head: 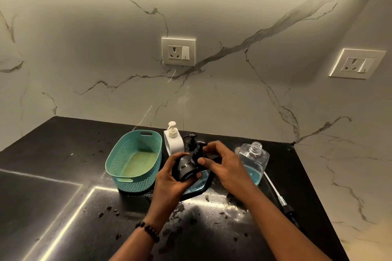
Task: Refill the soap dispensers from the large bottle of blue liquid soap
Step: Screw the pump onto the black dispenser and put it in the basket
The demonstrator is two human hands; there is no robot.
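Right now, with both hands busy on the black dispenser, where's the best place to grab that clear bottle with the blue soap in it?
Judging by its shape, take the clear bottle around its flat-sided body just under the shoulder, coming from the right, since the right hand and black dispenser crowd its left. It stands upright with its threaded neck uncapped, so keep it level; the neck looks too narrow for a steady hold.

Teal perforated basket (135, 154), black countertop (63, 176)

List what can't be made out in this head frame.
- Black dispenser: its fill level and whether the pump is seated, hidden by left hand and right hand.
- Blue tray: mostly hidden under both hands.
- Second black pump: its body hidden behind the hands.
- Loose pump tube: too thin and dark to read.
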